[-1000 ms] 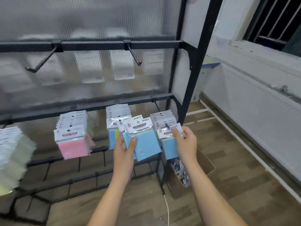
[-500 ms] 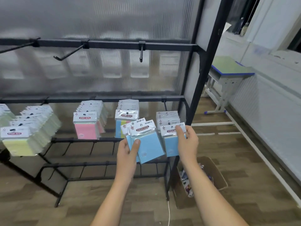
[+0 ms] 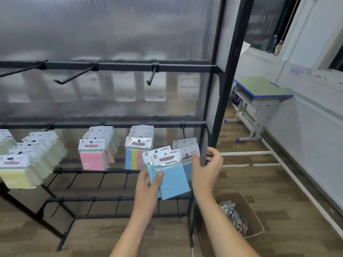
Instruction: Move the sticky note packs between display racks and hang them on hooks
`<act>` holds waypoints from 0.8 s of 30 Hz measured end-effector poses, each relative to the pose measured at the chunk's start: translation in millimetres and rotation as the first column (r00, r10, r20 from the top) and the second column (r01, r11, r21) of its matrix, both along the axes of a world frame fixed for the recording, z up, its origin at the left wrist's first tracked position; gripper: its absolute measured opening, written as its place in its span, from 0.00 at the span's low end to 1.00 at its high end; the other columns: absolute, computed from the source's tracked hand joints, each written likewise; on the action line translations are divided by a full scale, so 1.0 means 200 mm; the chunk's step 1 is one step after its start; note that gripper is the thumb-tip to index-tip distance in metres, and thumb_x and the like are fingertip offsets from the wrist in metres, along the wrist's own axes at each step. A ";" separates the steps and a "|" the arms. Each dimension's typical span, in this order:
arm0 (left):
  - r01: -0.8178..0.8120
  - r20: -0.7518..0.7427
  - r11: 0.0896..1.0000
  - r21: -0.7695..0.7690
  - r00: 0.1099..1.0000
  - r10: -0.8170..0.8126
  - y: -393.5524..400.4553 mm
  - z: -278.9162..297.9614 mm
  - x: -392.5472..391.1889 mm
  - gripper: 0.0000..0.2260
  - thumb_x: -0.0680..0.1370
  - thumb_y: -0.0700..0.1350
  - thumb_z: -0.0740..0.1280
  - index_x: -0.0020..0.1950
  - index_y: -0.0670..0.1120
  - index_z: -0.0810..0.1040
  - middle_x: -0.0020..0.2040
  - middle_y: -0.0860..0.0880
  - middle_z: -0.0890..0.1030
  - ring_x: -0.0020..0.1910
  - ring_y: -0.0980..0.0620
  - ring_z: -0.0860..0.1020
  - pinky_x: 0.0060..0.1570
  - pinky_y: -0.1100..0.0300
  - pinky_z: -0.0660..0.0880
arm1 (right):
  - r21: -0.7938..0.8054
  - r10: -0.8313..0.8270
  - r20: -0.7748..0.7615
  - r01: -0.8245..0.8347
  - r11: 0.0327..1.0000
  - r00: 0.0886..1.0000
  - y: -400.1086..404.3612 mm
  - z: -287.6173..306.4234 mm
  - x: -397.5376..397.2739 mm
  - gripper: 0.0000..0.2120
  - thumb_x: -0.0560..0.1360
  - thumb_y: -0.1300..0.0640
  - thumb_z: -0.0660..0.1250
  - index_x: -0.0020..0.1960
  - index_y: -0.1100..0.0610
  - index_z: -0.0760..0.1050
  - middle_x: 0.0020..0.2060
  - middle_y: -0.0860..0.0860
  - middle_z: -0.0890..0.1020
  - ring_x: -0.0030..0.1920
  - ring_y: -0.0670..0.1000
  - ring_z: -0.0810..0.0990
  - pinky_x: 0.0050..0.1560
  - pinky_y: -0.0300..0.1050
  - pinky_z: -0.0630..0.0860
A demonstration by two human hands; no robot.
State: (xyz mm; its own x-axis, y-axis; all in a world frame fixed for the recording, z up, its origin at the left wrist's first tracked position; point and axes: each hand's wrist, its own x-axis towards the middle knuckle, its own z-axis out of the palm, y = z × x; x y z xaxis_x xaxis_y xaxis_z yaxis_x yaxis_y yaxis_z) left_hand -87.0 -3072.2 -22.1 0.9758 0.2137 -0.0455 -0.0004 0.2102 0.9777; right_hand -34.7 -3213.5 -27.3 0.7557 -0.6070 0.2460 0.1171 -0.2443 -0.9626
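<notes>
My left hand [image 3: 148,184] grips two or three blue sticky note packs [image 3: 172,179] low in front of the black rack [image 3: 222,89]. Just to their right, more blue packs [image 3: 185,143] hang on the rightmost hook [image 3: 183,130] of the middle bar. My right hand [image 3: 206,167] is at the front hanging pack. Its thumb lies on the white header and its fingers curl beside the right edge. On the upper bar the hooks [image 3: 152,78] carry nothing.
Pink packs [image 3: 91,154], striped multicolour packs [image 3: 136,154] and yellow packs [image 3: 18,169] hang further left on the middle bar. A cardboard box [image 3: 254,216] with wrappers stands on the wood floor at the rack's right foot. A green-topped desk [image 3: 259,89] stands by the right wall.
The view has tilted up and pulled back, showing more of the rack. My left hand keeps its blue packs; my right hand stays at the front hanging pack, fingers now spread further right.
</notes>
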 end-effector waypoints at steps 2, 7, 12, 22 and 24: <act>0.013 0.001 1.000 -0.003 1.000 -0.013 -0.01 -0.01 -0.01 0.10 0.79 0.42 0.67 0.59 0.44 0.73 0.54 0.50 0.84 0.50 0.57 0.83 0.40 0.66 0.78 | 0.126 0.113 -0.008 -0.111 0.986 0.994 -0.01 0.05 -0.06 0.14 0.76 0.48 0.71 0.58 0.53 0.74 0.50 0.47 0.78 0.50 0.47 0.78 0.49 0.38 0.75; 0.028 -0.007 1.000 0.007 1.000 -0.028 -0.03 -0.06 -0.03 0.13 0.76 0.39 0.71 0.58 0.44 0.73 0.53 0.49 0.84 0.51 0.55 0.83 0.44 0.63 0.79 | 0.138 0.326 -0.102 -0.311 0.940 0.940 0.02 0.03 -0.11 0.16 0.76 0.49 0.72 0.39 0.60 0.76 0.33 0.53 0.83 0.34 0.50 0.80 0.36 0.45 0.73; 0.004 -0.014 1.000 -0.015 1.000 -0.004 -0.01 -0.08 -0.04 0.09 0.78 0.40 0.68 0.58 0.44 0.74 0.51 0.49 0.85 0.49 0.54 0.84 0.42 0.65 0.79 | 0.191 0.164 -0.032 -0.155 0.969 0.986 -0.06 0.04 -0.12 0.13 0.78 0.54 0.69 0.41 0.62 0.75 0.31 0.49 0.76 0.30 0.43 0.70 0.33 0.38 0.66; -0.064 0.002 0.998 -0.005 0.998 0.064 0.06 -0.08 -0.01 0.08 0.79 0.41 0.68 0.57 0.46 0.74 0.55 0.47 0.84 0.53 0.51 0.83 0.47 0.62 0.80 | 0.021 0.173 -0.052 -0.172 0.985 0.984 0.00 -0.01 0.02 0.10 0.80 0.52 0.67 0.43 0.57 0.75 0.39 0.49 0.83 0.37 0.42 0.80 0.31 0.31 0.70; -0.046 -0.007 0.999 -0.005 0.999 0.046 0.06 -0.09 -0.01 0.10 0.78 0.42 0.69 0.58 0.45 0.74 0.55 0.47 0.84 0.53 0.51 0.83 0.47 0.61 0.80 | -0.021 0.157 -0.025 -0.157 0.987 0.987 0.01 -0.02 0.00 0.10 0.80 0.53 0.67 0.43 0.57 0.74 0.37 0.47 0.81 0.36 0.40 0.77 0.32 0.29 0.68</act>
